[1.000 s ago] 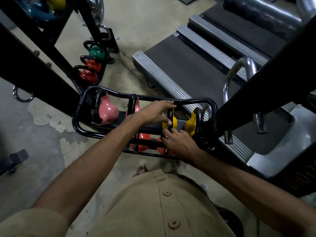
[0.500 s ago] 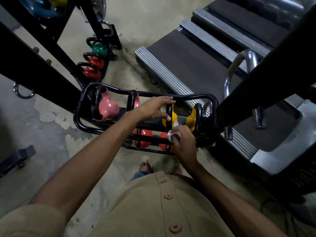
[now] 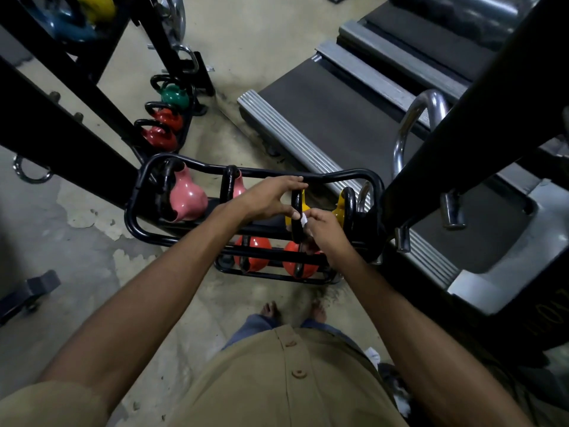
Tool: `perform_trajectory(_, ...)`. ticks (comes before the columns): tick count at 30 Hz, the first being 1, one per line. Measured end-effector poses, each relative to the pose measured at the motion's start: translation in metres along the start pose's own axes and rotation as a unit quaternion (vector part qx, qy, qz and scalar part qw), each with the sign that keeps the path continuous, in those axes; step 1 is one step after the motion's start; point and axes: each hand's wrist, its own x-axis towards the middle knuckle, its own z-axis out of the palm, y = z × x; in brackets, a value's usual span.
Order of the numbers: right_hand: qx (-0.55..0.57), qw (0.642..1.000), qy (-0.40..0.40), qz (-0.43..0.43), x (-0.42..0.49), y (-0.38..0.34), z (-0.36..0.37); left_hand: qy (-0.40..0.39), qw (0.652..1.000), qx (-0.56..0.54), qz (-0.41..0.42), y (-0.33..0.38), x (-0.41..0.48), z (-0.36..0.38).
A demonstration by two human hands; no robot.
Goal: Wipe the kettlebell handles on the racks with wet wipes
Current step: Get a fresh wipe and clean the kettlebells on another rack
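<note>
Kettlebell handle (image 3: 297, 208): black metal loop on a yellow kettlebell (image 3: 304, 202), upper tier of a black tubular steel rack (image 3: 135, 211), toward its right end.

Right hand (image 3: 323, 231): fingers curled, pinching a small white wet wipe (image 3: 304, 219) against the handle's near side.

Left hand (image 3: 268, 198): fingers straight, laid across the handle's top by the rack's far rail. Thumb tip touches the handle just beside the wipe.

Same tier: second yellow kettlebell (image 3: 340, 208) to the right, two pink kettlebells (image 3: 187, 198) to the left.

Lower tier: two orange-red kettlebells (image 3: 255, 252).

Beyond the rack: dark grey treadmill deck (image 3: 323, 118). Low floor rack with a green kettlebell (image 3: 175, 95) and two red kettlebells (image 3: 160, 137).
</note>
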Motion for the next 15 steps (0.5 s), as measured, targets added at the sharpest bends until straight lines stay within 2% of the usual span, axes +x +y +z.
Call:
perform_trajectory(3, -0.05, 0.99, 0.096, -0.087, -0.015, 0.019, 0.003, 0.003, 1.0, -0.022, 0.005, -0.003, -0.001, 0.0)
perform_trajectory(6, -0.22, 0.941, 0.147, -0.212, -0.031, 0.036, 0.016, 0.01, 1.0, -0.014, 0.007, -0.001, -0.003, -0.002)
perform_trajectory(8, -0.363, 0.866, 0.142, -0.315, -0.036, 0.04, 0.017, 0.007, 1.0, -0.015, 0.005, 0.0, -0.004, -0.002)
perform_trajectory(11, -0.541, 0.7, 0.068, -0.461, -0.027, 0.043, 0.002, 0.007, 1.0, -0.03, 0.007, 0.0, -0.005, -0.001)
perform_trajectory(13, -0.602, 0.611, 0.016, -0.514, -0.021, 0.038, -0.006, 0.014, 0.999, -0.032, 0.011, 0.001, -0.007, 0.0)
perform_trajectory(15, -0.657, 0.53, 0.011, -0.536, -0.018, 0.03, -0.006, 0.025, 0.999, -0.025, 0.017, 0.003, -0.007, 0.001)
